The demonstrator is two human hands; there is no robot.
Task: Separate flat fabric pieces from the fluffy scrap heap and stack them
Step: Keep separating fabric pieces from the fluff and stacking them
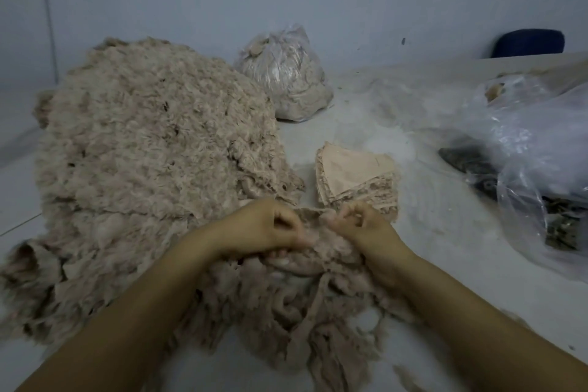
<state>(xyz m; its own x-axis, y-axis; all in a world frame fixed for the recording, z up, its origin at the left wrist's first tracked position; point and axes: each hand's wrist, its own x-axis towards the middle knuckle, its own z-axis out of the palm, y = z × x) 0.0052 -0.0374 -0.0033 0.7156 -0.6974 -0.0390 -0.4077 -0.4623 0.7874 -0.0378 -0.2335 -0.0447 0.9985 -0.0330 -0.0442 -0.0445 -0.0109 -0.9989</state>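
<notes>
Fingers of left hand (270,226) and right hand (359,226): pinching one scrap (313,216) at heap (152,143) edge. Risk: fluff clinging, soiling stack (356,178).

Fluffy scrap heap (152,162): beige, shaggy, large mound with ragged strips trailing off its near edge toward me. Stack of flat fabric pieces (356,178): peach-beige, roughly triangular, frayed edges, layered fairly neatly, lying flat just right of the heap's near-right edge. Small flat piece (313,216) pinched between my hands, at the heap's near edge.
</notes>
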